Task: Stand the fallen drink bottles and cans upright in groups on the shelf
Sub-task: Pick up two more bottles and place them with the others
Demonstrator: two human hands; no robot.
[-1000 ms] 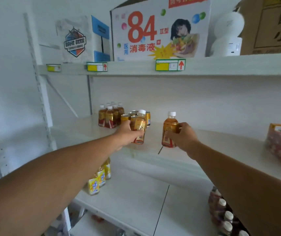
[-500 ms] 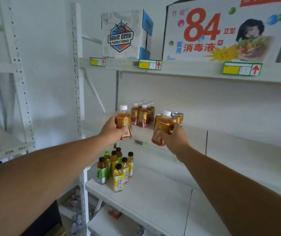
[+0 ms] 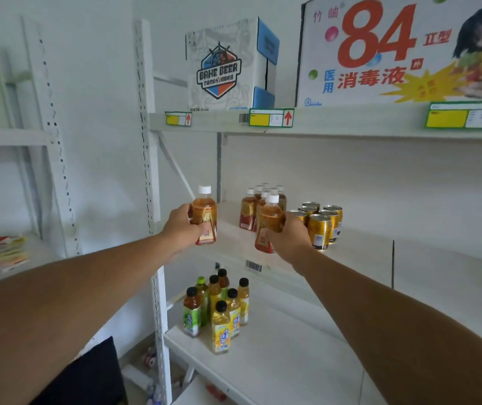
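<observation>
gleaming amber bottle (image 3: 203, 218) with white cap, upright

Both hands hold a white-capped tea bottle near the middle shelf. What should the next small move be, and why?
Probably set the right hand's bottle down upright beside the standing bottle group: it is held tilted just in front of them, while the left hand's bottle is farther off, out past the shelf's left end.

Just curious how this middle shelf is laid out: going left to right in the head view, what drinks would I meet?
Bottle in the left hand → standing group of bottles → bottle in the right hand → group of gold cans.
</observation>
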